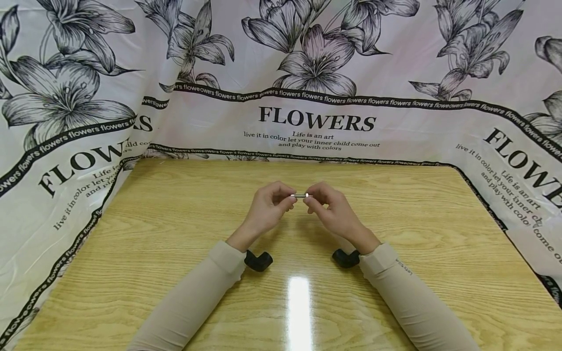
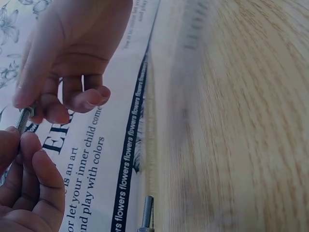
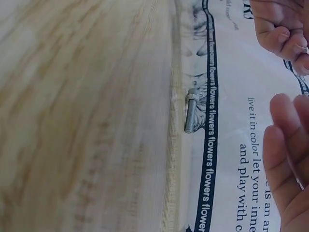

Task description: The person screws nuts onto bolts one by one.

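Note:
In the head view a thin metal bolt (image 1: 300,196) lies level between the hands, a nut (image 1: 307,195) at its right end. My left hand (image 1: 269,208) pinches the left end between thumb and fingers. With thumb and fingertips, my right hand (image 1: 332,209) grips the nut end. In the left wrist view the left hand (image 2: 31,193) is below and the right hand (image 2: 72,58) above, with the threaded bolt (image 2: 22,122) between. A bolt with a nut (image 3: 191,111) also shows apart from the hands in the right wrist view; I cannot tell whether it is the same one.
The hands are above a wooden table (image 1: 184,204). White cloth (image 1: 210,122) printed with flowers and lettering stands round its back and sides. A black curved piece sits at each wrist, left (image 1: 258,261) and right (image 1: 346,258). Light reflects off the near tabletop.

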### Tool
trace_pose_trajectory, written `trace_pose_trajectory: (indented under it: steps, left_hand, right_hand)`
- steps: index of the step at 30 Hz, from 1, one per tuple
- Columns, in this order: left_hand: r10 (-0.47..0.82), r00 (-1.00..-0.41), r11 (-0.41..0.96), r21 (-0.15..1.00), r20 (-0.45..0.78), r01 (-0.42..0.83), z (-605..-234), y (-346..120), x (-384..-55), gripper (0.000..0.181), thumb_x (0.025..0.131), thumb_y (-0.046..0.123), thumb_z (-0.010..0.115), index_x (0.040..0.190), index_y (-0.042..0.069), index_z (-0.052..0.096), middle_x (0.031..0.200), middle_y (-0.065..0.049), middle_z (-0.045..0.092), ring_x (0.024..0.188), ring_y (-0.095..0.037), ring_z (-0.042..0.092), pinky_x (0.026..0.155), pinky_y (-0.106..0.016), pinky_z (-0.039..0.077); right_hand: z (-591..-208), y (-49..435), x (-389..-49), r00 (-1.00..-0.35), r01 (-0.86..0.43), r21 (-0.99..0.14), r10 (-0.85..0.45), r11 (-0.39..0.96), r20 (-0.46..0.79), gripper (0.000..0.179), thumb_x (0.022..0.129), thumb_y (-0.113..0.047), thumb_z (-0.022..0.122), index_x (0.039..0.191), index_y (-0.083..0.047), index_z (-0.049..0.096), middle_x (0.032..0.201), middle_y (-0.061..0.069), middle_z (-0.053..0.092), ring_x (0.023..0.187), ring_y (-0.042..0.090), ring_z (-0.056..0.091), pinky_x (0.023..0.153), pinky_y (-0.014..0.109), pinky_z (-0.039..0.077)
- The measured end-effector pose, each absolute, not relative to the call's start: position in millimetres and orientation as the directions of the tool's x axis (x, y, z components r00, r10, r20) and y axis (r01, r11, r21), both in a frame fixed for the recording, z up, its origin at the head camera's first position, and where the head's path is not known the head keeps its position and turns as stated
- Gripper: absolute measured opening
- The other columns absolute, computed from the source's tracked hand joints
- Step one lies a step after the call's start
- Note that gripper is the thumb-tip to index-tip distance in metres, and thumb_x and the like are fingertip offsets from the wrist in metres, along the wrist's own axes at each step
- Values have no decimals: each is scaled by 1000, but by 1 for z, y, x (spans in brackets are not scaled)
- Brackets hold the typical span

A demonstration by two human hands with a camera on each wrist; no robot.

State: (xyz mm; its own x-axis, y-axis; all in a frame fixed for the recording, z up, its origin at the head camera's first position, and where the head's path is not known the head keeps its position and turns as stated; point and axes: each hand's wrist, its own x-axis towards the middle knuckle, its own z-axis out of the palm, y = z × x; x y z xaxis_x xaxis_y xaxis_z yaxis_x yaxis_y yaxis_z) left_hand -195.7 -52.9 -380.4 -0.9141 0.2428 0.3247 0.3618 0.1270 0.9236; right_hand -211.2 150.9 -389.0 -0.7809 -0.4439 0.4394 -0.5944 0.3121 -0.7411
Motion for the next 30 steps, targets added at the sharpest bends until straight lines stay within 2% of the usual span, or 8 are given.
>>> trace_pose_trajectory:
  steps: [5,8,13,18,21,24,27,30]
  left_hand:
    - [246,-910,128,919,334,372,-381,-53,-196,11,90,3,65,101,2,66,87,-10,68,74,-20,64,64,-29,53]
    - [246,-909,128,918,338,376,-382,-53,-197,11,91,3,65,101,3,66,87,-10,68,74,-18,63,65,-30,53]
    - [243,-910,130,919,335,372,-382,-53,-197,10,91,4,65,101,3,66,88,-14,68,74,-18,64,65,-30,54]
    - [243,-909,129,918,337,375,-382,-53,-196,10,90,2,64,100,3,66,87,-11,68,74,-18,64,65,-32,54]
    - [243,-910,134,918,335,374,-382,-53,-196,10,91,3,64,100,3,66,87,-11,68,74,-18,64,66,-32,54]
    - [245,-910,136,918,334,374,-382,-53,-196,10,91,3,64,100,4,66,87,-8,68,74,-18,64,66,-32,54]
    - [247,-908,134,916,337,377,-382,-53,-196,10,91,3,64,101,3,66,85,-6,68,74,-18,64,65,-32,54]
    - [246,-909,125,918,338,375,-382,-53,-197,11,91,3,64,102,1,65,87,-10,68,74,-20,64,65,-30,53]
  right_hand:
    - [-388,151,-211,-806,-557,-760,-436,334,400,18,100,-22,52,101,-7,63,84,5,63,74,19,61,65,35,49]
    - [-388,152,-211,-804,-560,-756,-443,339,397,18,97,-20,58,111,-7,59,90,5,64,74,20,62,64,36,49]
    - [-389,151,-210,-775,-601,-735,-453,314,441,34,90,-7,66,121,-6,51,99,10,65,76,20,64,65,36,51]
    - [-391,150,-212,-740,-647,-706,-461,288,490,22,92,-2,62,112,-3,54,86,10,66,69,19,63,57,35,49]
    - [-391,150,-211,-766,-616,-723,-452,314,457,10,96,-10,58,106,-7,58,84,3,64,69,15,62,56,32,48]
    - [-390,150,-211,-791,-581,-742,-447,335,417,11,100,-18,53,102,-11,61,86,5,63,71,14,61,60,31,48]
    - [-390,151,-211,-799,-566,-748,-454,348,394,16,101,-22,51,107,-10,60,91,7,64,72,16,61,61,32,49]
    - [-390,151,-212,-800,-562,-749,-459,352,386,23,98,-19,55,119,-8,54,97,9,64,72,19,62,61,33,49]
